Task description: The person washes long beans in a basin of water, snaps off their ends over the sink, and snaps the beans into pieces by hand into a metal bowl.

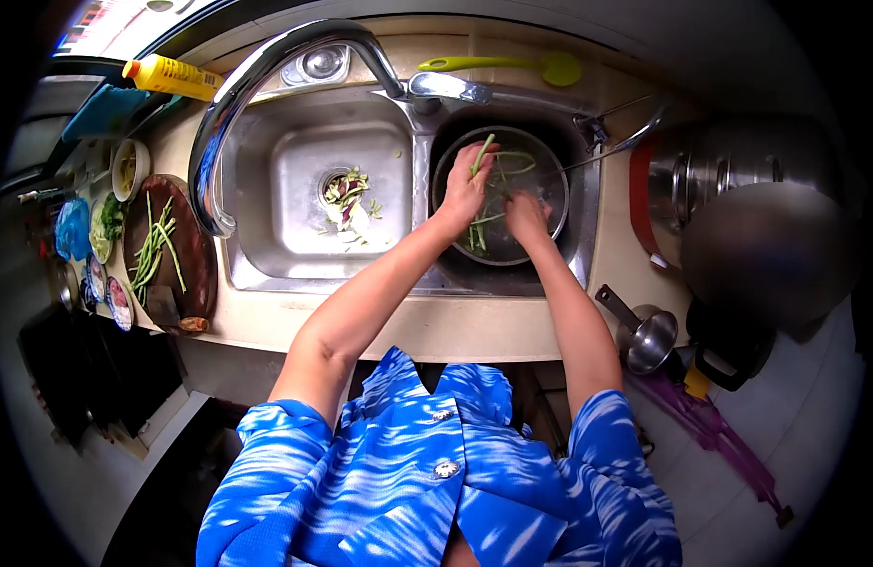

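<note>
The left hand (463, 194) is partly curled, with long green beans (484, 153) between thumb and fingers; the right hand (528, 219) dips in beside it, its fingers blurred, so I cannot tell its grip. Both are inside the dark pot (567, 197), in the sink's right basin (582, 248), with other beans around them. A loose hold could let wet beans slip, and a lift near the rim could drop some outside. Peelings (349, 200) around the left basin's drain could clog it. More beans (153, 244) lie on the round board (198, 248), at the table's (290, 317) left end.
</note>
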The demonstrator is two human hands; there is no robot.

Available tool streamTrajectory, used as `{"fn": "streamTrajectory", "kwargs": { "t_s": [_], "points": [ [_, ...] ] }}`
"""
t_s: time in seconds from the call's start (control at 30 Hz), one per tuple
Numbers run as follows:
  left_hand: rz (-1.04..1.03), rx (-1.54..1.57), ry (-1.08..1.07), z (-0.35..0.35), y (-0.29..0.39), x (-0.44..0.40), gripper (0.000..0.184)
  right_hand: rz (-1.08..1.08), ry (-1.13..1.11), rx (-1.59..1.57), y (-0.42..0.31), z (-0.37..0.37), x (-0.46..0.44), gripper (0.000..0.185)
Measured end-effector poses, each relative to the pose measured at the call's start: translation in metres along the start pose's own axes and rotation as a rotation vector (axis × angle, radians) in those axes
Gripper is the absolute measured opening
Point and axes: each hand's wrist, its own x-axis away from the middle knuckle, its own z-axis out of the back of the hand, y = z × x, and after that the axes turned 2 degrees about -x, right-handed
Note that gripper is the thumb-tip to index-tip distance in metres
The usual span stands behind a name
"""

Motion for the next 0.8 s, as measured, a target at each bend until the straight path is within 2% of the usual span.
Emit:
{"fn": "streamTrajectory", "kwargs": {
  "t_s": [0.07,0.1,0.13,0.17,0.2,0.27,0.4,0.43,0.5,0.57,0.6,0.67,0.73,0.8],
  "points": [
    [0.031,0.215,0.017,0.006,0.009,0.002,0.041,-0.046,-0.184,-0.206,0.002,0.019,0.0,0.023],
    [0.128,0.307,0.012,0.011,0.017,0.002,0.045,-0.044,-0.18,-0.202,0.004,0.026,0.002,0.023],
    [0.228,0.458,0.04,0.011,0.027,0.005,0.047,0.008,-0.2,-0.345,0.005,0.031,0.006,0.022],
    [0.262,0.584,0.055,0.014,0.036,0.006,0.044,0.062,-0.219,-0.488,0.005,0.037,0.01,0.02],
    [0.296,0.71,0.069,0.017,0.04,0.008,0.042,0.068,-0.215,-0.483,0.001,0.043,0.014,0.02],
    [0.293,0.706,0.086,0.023,0.04,0.009,0.041,0.095,-0.17,-0.819,-0.009,0.054,0.024,0.016],
    [0.329,0.813,0.098,0.026,0.049,0.012,0.038,0.172,-0.069,-0.682,-0.021,0.086,0.035,0.016],
    [0.381,0.716,0.117,0.024,0.058,0.013,0.038,0.174,-0.076,-0.647,-0.026,0.098,0.038,0.015],
    [0.416,0.677,0.126,0.018,0.068,0.021,0.045,0.127,-0.133,-0.569,-0.034,0.114,0.042,0.015],
    [0.413,0.667,0.11,0.017,0.071,0.026,0.053,0.19,-0.087,-0.616,-0.037,0.118,0.043,0.015],
    [0.451,0.668,0.034,0.02,0.067,0.026,0.054,0.244,-0.048,-0.668,-0.041,0.12,0.044,0.014],
    [0.474,0.81,0.026,0.019,0.083,0.032,0.05,0.289,-0.111,-0.61,-0.05,0.136,0.049,0.019],
    [0.415,0.834,-0.127,0.029,0.113,0.045,0.048,0.291,-0.138,-0.641,-0.063,0.146,0.056,0.027],
    [0.362,0.915,-0.135,0.028,0.117,0.046,0.038,0.307,-0.262,-0.669,-0.073,0.156,0.059,0.035]
  ]
}}
